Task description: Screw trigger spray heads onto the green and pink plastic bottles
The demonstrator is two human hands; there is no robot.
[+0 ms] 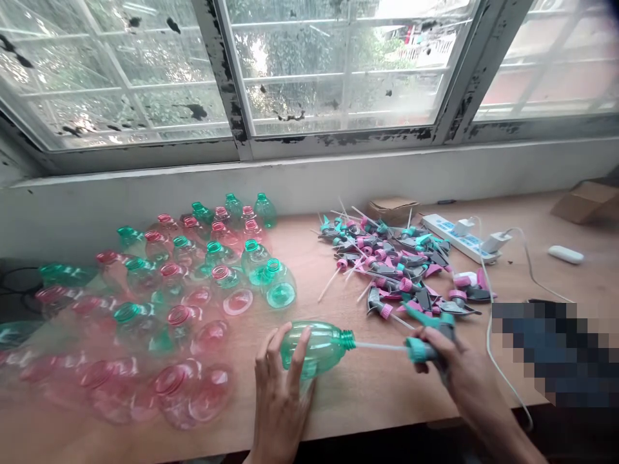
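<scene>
My left hand is closed around a clear green plastic bottle, which lies on its side with its threaded neck pointing right. In my right hand is a spray trigger head with a teal collar and a grey body. Its thin white dip tube runs left to the bottle's neck, its end at or just inside the mouth. The collar stands apart from the neck. Just beyond my right hand lies a heap of pink, teal and grey spray heads.
Several rows of pink and green bottles fill the table's left side. Behind the heap stand a cardboard box and a white power strip with chargers. A white cable trails to the front edge. Another box is at far right.
</scene>
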